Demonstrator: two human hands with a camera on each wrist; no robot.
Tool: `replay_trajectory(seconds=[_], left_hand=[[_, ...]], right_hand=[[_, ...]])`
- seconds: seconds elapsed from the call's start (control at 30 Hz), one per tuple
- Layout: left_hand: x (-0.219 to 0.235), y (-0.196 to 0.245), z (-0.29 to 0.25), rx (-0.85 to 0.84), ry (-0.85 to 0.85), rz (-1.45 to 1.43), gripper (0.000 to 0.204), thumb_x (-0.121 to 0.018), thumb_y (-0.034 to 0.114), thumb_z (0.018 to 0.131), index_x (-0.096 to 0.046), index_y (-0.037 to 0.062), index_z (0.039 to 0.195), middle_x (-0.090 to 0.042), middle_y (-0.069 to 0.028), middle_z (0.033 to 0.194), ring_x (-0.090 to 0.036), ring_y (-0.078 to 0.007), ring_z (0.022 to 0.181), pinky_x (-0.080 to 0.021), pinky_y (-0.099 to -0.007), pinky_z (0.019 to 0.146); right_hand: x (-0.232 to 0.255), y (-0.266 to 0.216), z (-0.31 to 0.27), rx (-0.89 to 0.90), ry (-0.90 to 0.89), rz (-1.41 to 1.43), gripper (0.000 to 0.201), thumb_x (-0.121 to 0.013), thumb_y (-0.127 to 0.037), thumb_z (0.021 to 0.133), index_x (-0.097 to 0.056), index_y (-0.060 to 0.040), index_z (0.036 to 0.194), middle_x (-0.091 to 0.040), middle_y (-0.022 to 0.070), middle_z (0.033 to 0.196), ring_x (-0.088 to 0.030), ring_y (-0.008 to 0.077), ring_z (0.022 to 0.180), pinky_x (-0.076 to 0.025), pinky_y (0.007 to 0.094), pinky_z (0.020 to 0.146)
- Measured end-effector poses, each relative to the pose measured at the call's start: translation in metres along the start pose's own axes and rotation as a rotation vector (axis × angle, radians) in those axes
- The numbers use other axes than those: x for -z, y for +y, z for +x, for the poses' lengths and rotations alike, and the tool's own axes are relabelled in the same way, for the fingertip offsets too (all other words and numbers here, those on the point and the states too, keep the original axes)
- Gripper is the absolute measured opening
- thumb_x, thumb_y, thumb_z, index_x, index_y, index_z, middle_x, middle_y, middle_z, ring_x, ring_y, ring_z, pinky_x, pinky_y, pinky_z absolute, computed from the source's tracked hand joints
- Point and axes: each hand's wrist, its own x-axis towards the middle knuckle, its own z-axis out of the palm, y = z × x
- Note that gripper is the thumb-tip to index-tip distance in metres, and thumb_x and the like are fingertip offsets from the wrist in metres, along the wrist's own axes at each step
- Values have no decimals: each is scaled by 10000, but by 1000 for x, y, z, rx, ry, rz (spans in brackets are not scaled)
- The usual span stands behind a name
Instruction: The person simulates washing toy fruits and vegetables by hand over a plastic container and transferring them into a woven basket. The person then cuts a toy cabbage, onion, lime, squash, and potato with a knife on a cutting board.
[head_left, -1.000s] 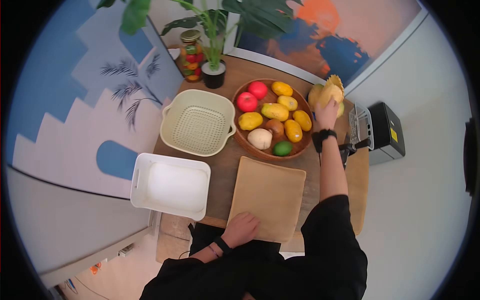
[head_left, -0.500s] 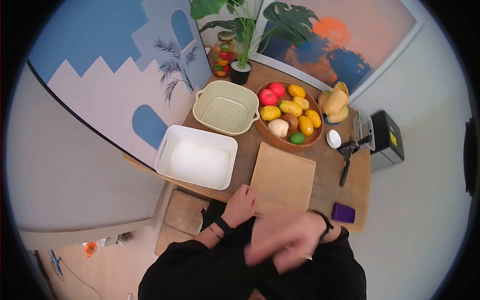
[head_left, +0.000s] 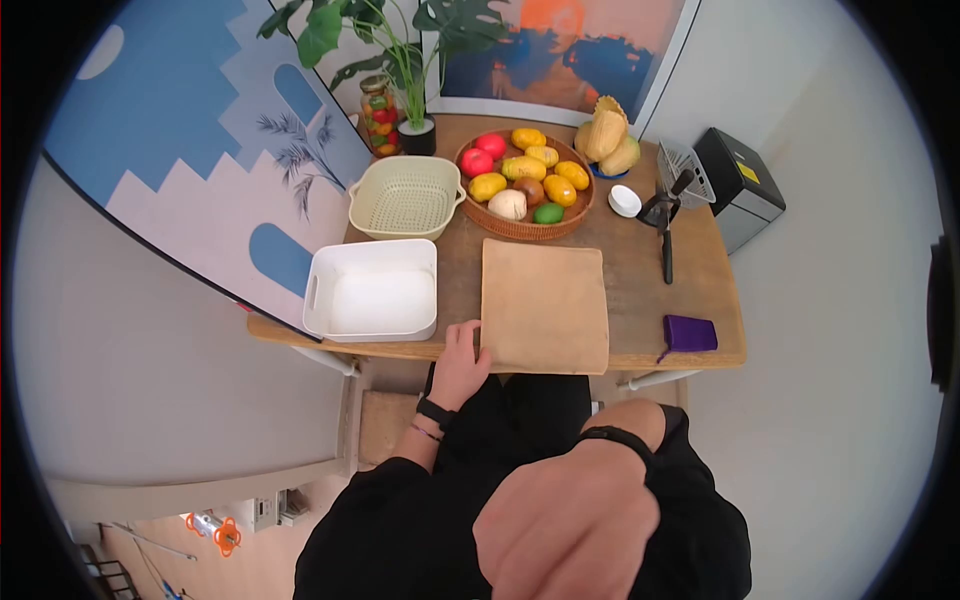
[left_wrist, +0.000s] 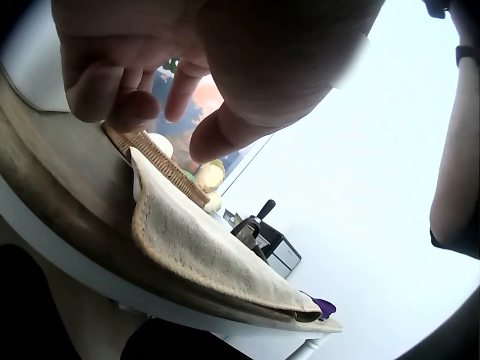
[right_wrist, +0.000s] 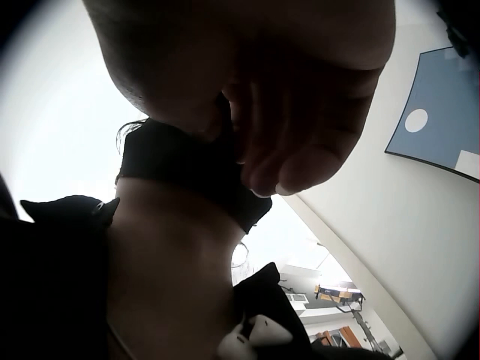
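Observation:
Near the front edge of the table, my left hand (head_left: 462, 367) is beside the left edge of a square tan mat (head_left: 545, 310). Its fingers are loosely bent and hold nothing; in the left wrist view they hang above the mat's stitched border (left_wrist: 202, 262). My right hand (head_left: 570, 520) is raised close to the head camera, its back facing up. From the right wrist view, its fingers (right_wrist: 311, 165) curve loosely in front of the neck, with no object visible between them.
A white bin (head_left: 372, 295) and a pale green colander (head_left: 405, 200) stand left. Behind the mat sits a round wicker basket (head_left: 535, 232) of fruit. Yellow fruit (head_left: 606, 135), a white bowl (head_left: 625, 201), a black-handled tool (head_left: 667, 255) and a purple pouch (head_left: 690, 334) lie right.
My right hand has come back from the yellow fruit at the back right and risen toward my head. My left hand has shifted from on the mat to its left edge.

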Motion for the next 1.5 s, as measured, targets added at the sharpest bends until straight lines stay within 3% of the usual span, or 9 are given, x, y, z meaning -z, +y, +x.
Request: replay_trajectory(seconds=[0.2,0.47,0.57,0.7,0.83,1.0,1.1,1.17,1.5], left_hand=[[33,-5,3,24,117,-31,364,-660,143,917,-556,48,1253,-619,-162,1004,-636,-346,856,-531,-436,728],[81,3,12,254,112,273,252,-680,233,938,-647,46,1104,-646,-123,667,-651,-327,650,-513,-422,614],[87,-19,12,221,71,288,257,-703,290,930,-687,37,974,-661,-130,674,-662,-327,647,-513,-426,603],[115,12,39,287,7,256,290,-702,316,943,-715,26,930,-634,-127,648,-631,-294,607,-502,-397,593],[135,-6,118,-88,110,343,185,-625,133,931,-693,38,1075,-690,-186,940,-674,-318,813,-535,-403,717],[135,-91,204,-245,-149,955,608,-608,-2,798,-545,116,1390,-644,-176,1266,-593,-369,1215,-444,-502,1052],[130,-119,227,-156,-433,1107,758,-651,54,742,-472,164,1471,-589,-171,1375,-510,-378,1338,-368,-543,1124],[132,-116,244,173,-746,994,809,-704,134,692,-485,162,1471,-613,-181,1352,-546,-375,1309,-393,-565,1094],[152,-117,240,480,-655,1044,823,-791,567,646,-639,114,1317,-674,-147,1308,-632,-327,1227,-440,-585,1035]], right_hand=[[3,-30,-16,-219,-170,49,304,-680,-223,982,-717,72,1046,-717,133,887,-680,283,708,-532,347,601],[3,-47,-38,-68,-100,48,193,-634,-131,969,-711,43,1001,-713,151,906,-686,313,755,-551,374,639],[28,-60,-43,-140,-333,-126,204,-595,-178,1003,-729,-26,1033,-720,122,944,-688,333,805,-564,373,695],[60,-40,-99,-508,-1,-645,134,-689,-128,929,-719,-40,1026,-732,85,936,-689,276,789,-561,383,719],[127,-16,-214,-1077,330,-1148,189,-602,-155,934,-692,-77,1081,-706,144,932,-689,361,848,-559,457,737],[155,-55,-298,-1286,598,-1639,337,-616,-164,898,-625,-68,1221,-649,199,1118,-657,417,956,-550,499,818],[148,-72,-317,-1327,746,-1634,380,-632,-169,891,-607,-60,1254,-620,212,1136,-648,425,966,-547,498,821],[143,-73,-329,-1325,774,-1590,394,-638,-169,890,-600,-60,1267,-607,209,1144,-647,425,967,-546,497,820],[148,-53,-343,-1326,861,-1587,402,-657,-161,881,-591,-89,1271,-563,202,1184,-640,441,974,-547,497,818]])
